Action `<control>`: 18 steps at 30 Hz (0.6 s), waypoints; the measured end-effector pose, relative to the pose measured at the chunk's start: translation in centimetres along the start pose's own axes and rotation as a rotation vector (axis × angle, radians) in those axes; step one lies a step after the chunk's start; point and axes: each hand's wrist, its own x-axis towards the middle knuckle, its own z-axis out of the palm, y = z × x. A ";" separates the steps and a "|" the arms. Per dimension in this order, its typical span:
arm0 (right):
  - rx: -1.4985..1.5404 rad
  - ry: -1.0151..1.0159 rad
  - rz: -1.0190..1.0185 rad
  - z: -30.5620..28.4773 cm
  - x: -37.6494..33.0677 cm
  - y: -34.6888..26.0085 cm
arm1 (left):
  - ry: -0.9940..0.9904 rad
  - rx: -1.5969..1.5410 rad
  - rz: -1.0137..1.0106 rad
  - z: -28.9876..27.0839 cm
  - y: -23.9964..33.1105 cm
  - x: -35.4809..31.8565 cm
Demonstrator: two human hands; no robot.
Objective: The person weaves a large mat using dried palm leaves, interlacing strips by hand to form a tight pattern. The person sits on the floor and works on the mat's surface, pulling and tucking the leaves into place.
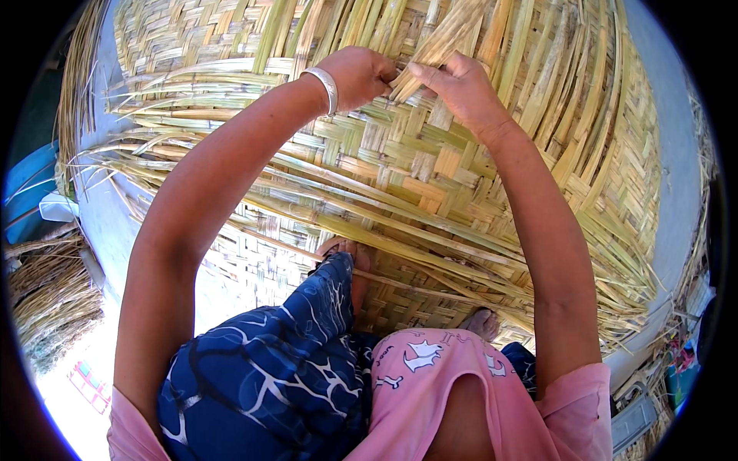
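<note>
Left hand (357, 75) and right hand (460, 84) both pinched shut on bamboo strips (430, 42) above woven mat (400, 169); risk: overbent strip may splinter, loosening weave.

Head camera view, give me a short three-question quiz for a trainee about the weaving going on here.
1. True or false: both hands grip strips at the upper part of the woven bamboo mat.
2. Which wrist wears the silver bangle? A) left B) right C) neither
3. What lies under the person's bare feet?

Key
1. True: the left hand and right hand pinch a bundle of loose strips between them.
2. A.
3. The mat itself; the person crouches on its finished part.
</note>
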 end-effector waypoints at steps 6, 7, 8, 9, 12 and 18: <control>-0.021 0.067 -0.102 0.1 0.2 0.5 | 0.059 0.074 0.086 -0.1 0.3 -0.4; -0.038 0.062 -0.071 -0.1 0.1 0.4 | 0.057 0.067 0.091 -0.1 0.3 -0.4; -0.061 0.053 -0.035 -0.3 0.1 0.3 | 0.054 0.060 0.093 -0.2 0.4 -0.5; -0.090 0.061 -0.007 -0.4 -0.1 0.2 | 0.051 0.052 0.096 -0.2 0.4 -0.5; 0.049 0.015 0.057 -0.5 -0.4 0.0 | 0.046 0.151 0.128 0.0 0.3 -0.5; 0.092 0.011 0.060 -0.2 0.1 -0.4 | 0.008 -0.054 -0.039 0.0 0.0 0.4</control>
